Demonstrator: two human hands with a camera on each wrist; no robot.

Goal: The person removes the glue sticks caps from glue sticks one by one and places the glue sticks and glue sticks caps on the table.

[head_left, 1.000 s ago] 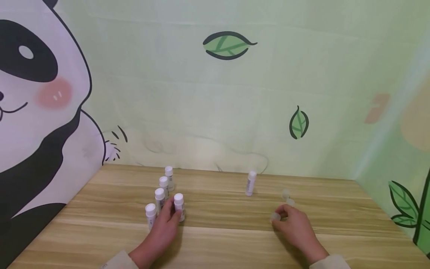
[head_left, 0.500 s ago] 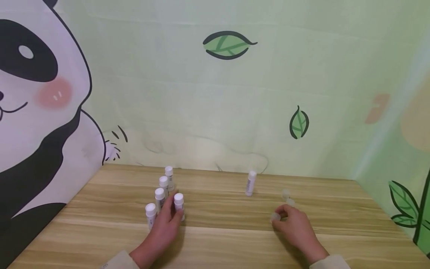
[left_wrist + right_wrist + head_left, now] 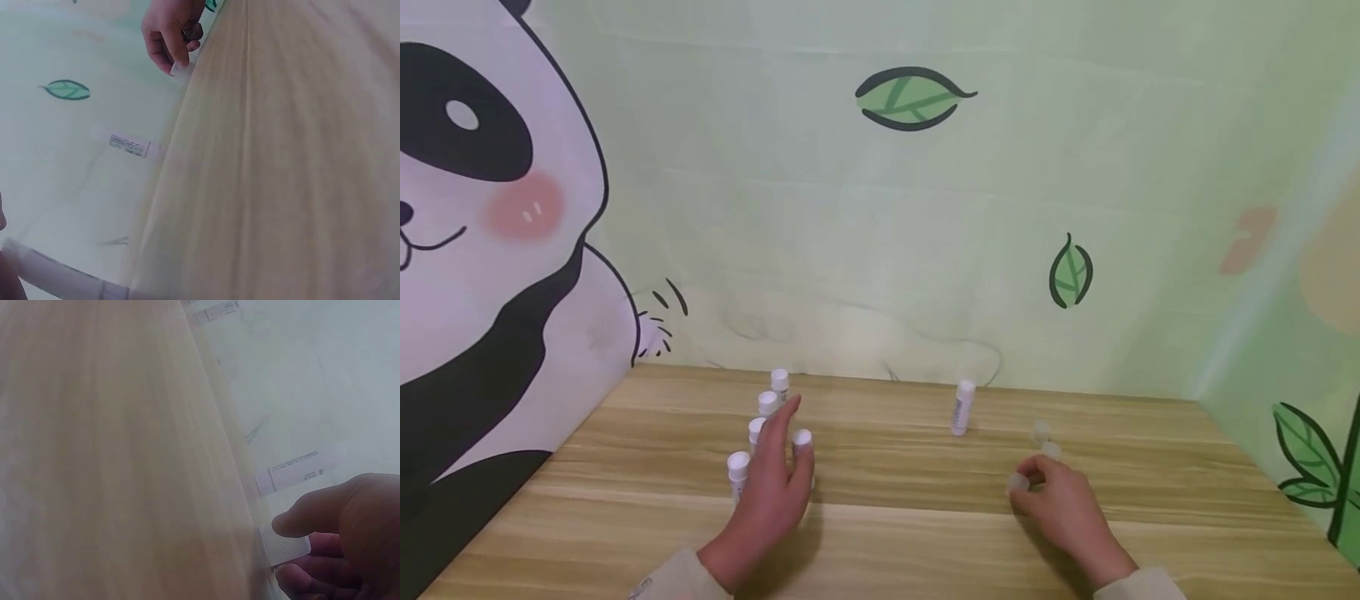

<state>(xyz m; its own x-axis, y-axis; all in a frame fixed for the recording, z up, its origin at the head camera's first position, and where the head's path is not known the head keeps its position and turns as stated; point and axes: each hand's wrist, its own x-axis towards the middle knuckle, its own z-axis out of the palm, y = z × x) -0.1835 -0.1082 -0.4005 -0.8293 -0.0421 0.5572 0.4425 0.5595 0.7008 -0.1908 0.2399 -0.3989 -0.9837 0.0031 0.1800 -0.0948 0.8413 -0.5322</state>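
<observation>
My left hand (image 3: 771,487) stands beside a small white labelled tube (image 3: 802,437), its fingers extended and thumb overlapping the tube's front. In the left wrist view that tube (image 3: 59,275) is upright on the table, partly cut off at the lower edge. Several similar white tubes (image 3: 737,467) stand in a row just left of the hand, partly hidden by it. My right hand (image 3: 1063,504) pinches a translucent ribbed cap (image 3: 284,545) between thumb and fingers, low over the tabletop. Two more translucent pieces like it (image 3: 1041,431) lie just beyond the right hand.
Another white tube (image 3: 962,408) stands alone toward the back of the wooden table (image 3: 895,550), between the hands. A green printed backdrop (image 3: 820,233) with a panda and leaves rises behind the table and at both sides.
My left hand has let go of the white tube; its fingers have straightened and lifted. The tube stays in place. My right hand keeps its pinch on the cap and hardly moves.
</observation>
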